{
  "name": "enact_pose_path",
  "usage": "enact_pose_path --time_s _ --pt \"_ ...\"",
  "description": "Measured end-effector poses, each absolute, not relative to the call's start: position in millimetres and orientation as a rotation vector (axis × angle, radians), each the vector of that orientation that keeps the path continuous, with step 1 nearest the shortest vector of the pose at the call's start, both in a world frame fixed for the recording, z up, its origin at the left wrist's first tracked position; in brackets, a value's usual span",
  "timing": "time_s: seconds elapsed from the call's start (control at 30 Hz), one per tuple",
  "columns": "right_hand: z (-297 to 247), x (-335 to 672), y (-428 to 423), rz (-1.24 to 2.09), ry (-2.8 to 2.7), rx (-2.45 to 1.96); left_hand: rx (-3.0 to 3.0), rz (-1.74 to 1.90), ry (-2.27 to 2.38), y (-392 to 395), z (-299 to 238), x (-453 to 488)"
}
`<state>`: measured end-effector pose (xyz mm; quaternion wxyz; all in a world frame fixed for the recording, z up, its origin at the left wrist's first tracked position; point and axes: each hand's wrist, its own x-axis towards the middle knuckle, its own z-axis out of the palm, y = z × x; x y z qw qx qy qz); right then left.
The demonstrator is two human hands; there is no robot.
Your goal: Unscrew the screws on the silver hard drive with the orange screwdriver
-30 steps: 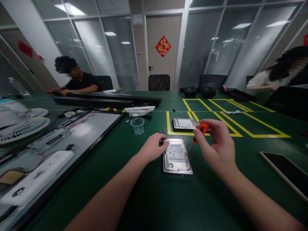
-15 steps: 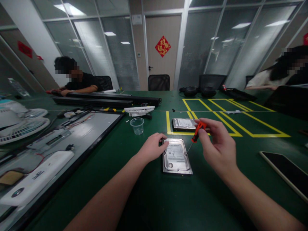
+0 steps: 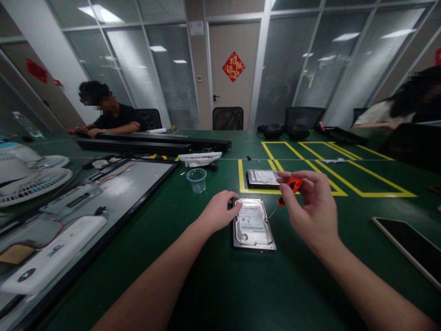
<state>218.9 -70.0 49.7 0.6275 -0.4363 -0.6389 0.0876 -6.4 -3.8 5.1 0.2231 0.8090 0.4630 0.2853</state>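
A silver hard drive (image 3: 254, 225) lies flat on the green table in front of me. My left hand (image 3: 222, 210) grips its upper left corner, with the thumb on the top face and the fingers curled at the edge. Between the thumb and fingers of my right hand (image 3: 310, 202) is a screwdriver (image 3: 295, 184) with an orange and black handle. Its thin shaft slants down to the drive's right edge, about halfway along; the exact spot under the tip is too small to make out. Just beyond lies a second hard drive (image 3: 262, 178), partly behind my right fingers.
A clear plastic cup (image 3: 197, 180) and a white vented part (image 3: 200, 158) stand left of the drives. A large panel (image 3: 151, 177) with a white power bank-like unit (image 3: 55, 255) fills the left. A phone-like slab (image 3: 409, 248) lies right. Two people sit across the table.
The screwdriver handle has tilted to the right and my right fingers have shifted around it. The tip stays at the drive's right edge. My left hand and the drive have not moved.
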Motion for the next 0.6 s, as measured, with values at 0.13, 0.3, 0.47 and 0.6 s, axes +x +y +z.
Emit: enact_pose_path --time_s 0.13,0.3,0.47,0.6 --pt "46.7 218.4 -69.0 0.273 -1.443 -0.969 2.242 0.797 1.270 -3.3 5.1 -5.5" --pt "48.1 219.5 -70.7 0.240 -1.457 -0.985 2.259 0.802 1.274 -1.0 2.1 -5.1" --pt "49.6 223.2 -72.3 0.071 -1.463 -1.056 2.248 0.806 1.264 -1.7 2.2 -5.9" --pt "48.0 225.0 -71.3 0.045 -1.438 -1.078 2.255 0.786 1.273 -2.6 3.5 -6.3"
